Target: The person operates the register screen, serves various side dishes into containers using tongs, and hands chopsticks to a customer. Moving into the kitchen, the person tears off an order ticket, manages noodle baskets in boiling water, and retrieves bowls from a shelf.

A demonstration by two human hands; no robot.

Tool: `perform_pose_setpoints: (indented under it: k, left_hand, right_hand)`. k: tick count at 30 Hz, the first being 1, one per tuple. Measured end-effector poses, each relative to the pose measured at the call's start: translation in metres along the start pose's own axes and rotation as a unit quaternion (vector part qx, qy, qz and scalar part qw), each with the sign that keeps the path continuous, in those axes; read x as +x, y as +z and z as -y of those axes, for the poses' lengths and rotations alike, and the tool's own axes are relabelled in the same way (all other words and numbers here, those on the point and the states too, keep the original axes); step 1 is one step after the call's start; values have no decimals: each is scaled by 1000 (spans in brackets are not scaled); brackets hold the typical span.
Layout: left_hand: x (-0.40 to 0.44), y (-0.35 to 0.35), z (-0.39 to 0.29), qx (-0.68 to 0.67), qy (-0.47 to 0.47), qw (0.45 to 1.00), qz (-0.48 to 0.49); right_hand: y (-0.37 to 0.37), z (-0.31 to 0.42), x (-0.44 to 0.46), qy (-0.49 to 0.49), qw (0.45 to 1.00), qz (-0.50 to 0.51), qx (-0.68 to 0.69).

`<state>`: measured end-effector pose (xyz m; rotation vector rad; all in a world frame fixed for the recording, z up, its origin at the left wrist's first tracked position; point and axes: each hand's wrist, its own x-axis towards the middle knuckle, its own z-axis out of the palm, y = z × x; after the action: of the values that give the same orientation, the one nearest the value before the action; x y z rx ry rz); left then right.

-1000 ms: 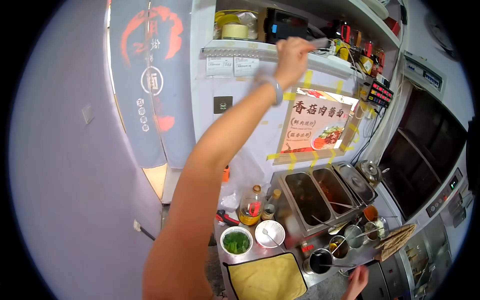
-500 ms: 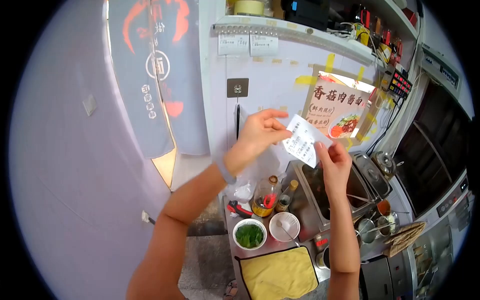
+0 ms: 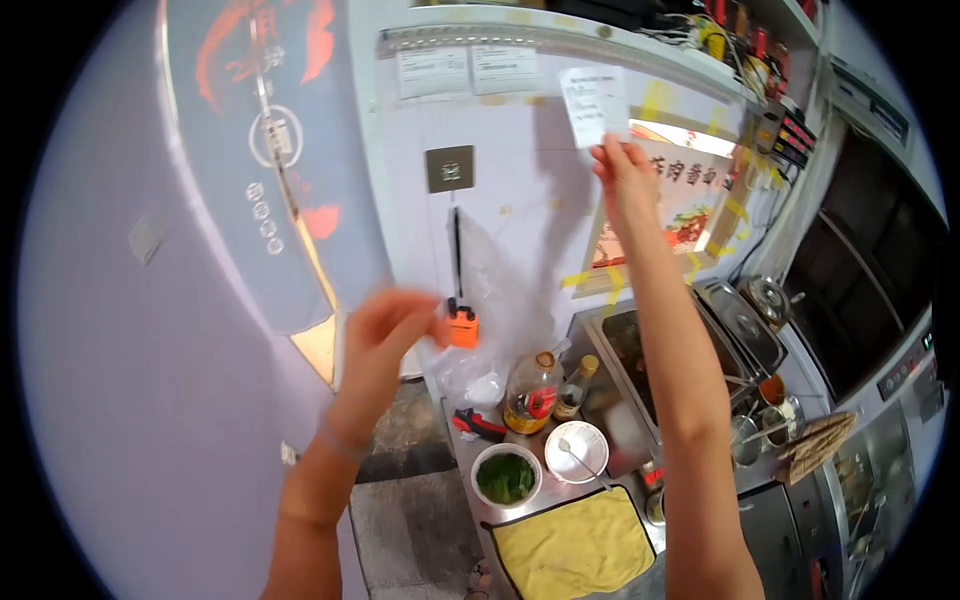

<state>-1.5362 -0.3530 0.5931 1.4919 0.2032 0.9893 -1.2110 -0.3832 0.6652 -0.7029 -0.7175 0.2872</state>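
My right hand [image 3: 626,178] is raised in front of the wall and pinches a printed paper slip [image 3: 594,108] by its lower edge. The slip is just below the shelf, to the right of two other slips [image 3: 505,70] held under the shelf's edge. Lower down on the left, my left hand [image 3: 388,328] is blurred by motion, so its fingers are hard to read. Close to its fingertips, an orange and black device [image 3: 463,328], like a walkie-talkie with a long black antenna, hangs against the wall.
On the counter are a bowl of leafy greens [image 3: 506,478], a white bowl with a spoon [image 3: 577,452], two sauce bottles [image 3: 533,392] and a yellow cloth [image 3: 573,545]. Steel food wells [image 3: 625,345] stand right. A curtain [image 3: 270,170] hangs left.
My right hand has lifted the slip up toward the shelf. My left hand has come away from the slip and dropped down to the left. The view has shifted too.
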Motion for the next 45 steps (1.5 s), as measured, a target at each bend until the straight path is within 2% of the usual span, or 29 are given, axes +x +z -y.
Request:
perform_pose_setpoints:
  k: [5, 10, 14, 17, 18, 19, 20, 22, 23, 25, 26, 28, 29, 30, 31, 32, 33, 36, 38, 40, 41, 42, 43, 44, 45]
  left_hand:
    - [-92, -59, 32, 53, -91, 987, -124]
    - [-171, -102, 51, -2, -168, 944, -285]
    - [-193, -113, 52, -31, -143, 947, -285]
    - [-193, -108, 58, -49, -153, 951, -264]
    - [-193, -103, 60, -44, -153, 945, -286]
    - [-193, -98, 64, -40, -152, 939, -306]
    - [-196, -94, 66, -44, -166, 943, -285]
    - [-202, -85, 66, -4, -176, 943, -282]
    - [-205, -78, 64, 2, -188, 942, -277]
    - [-208, -57, 39, 16, -214, 946, -242]
    - [-209, -45, 33, 30, -222, 945, -239]
    - [-216, -37, 41, 59, -189, 963, -181]
    - [-220, -30, 42, 230, -138, 959, -94]
    - [-222, -20, 40, 393, -72, 917, -11]
    - [-223, 5, 37, 388, -69, 919, 4]
    - [-225, 37, 32, 243, -115, 962, -49]
    - [-224, 60, 33, 88, -164, 977, -102]
    - [-238, 135, 30, 115, -154, 979, -69]
    - [-237, 162, 65, 24, -170, 985, -11]
    - [-235, 216, 76, 47, -179, 980, 67]
    - [-246, 275, 71, 103, -146, 984, -9]
    - [-250, 319, 65, 70, -178, 980, -49]
    - [-249, 361, 47, 53, -184, 981, 41]
    - [-246, 394, 45, 95, -168, 979, 71]
    - [-241, 422, 54, 59, -158, 979, 115]
  right_hand:
    - [9, -17, 31, 27, 998, -4, 58]
    - [16, -18, 40, 75, 993, 33, 82]
    - [33, -15, 46, 66, 993, 25, 96]
    - [43, -15, 57, 55, 982, 23, 181]
    - [41, -17, 57, 54, 980, 17, 189]
    - [34, -14, 52, 63, 982, 44, 172]
    - [27, -11, 47, 74, 983, 71, 155]
    - [20, 0, 23, 87, 991, 5, 99]
    - [11, 3, 14, 94, 991, 36, 85]
    - [-16, 9, -3, 91, 992, 73, 46]
    - [-23, 27, -28, 80, 996, 35, -3]
    - [-48, 52, -63, 65, 995, 71, -6]
    - [-64, 76, -87, 68, 994, 87, 1]
    - [-77, 99, -109, 73, 991, 108, 12]
    - [-93, 125, -130, 66, 993, 96, 6]
    - [-113, 157, -154, 68, 992, 107, 8]
    - [-130, 180, -172, 73, 990, 118, 7]
    - [-202, 266, -232, 54, 990, 132, 8]
    - [-256, 330, -276, 45, 990, 120, -65]
    - [-318, 399, -325, 77, 988, 98, -85]
    - [-341, 432, -351, 67, 981, 46, -175]
    - [-375, 459, -377, 96, 968, -9, -231]
    - [-405, 487, -404, 88, 952, -55, -289]
    - [-436, 510, -433, 90, 925, -155, -336]
    - [-467, 528, -465, 54, 914, -223, -334]
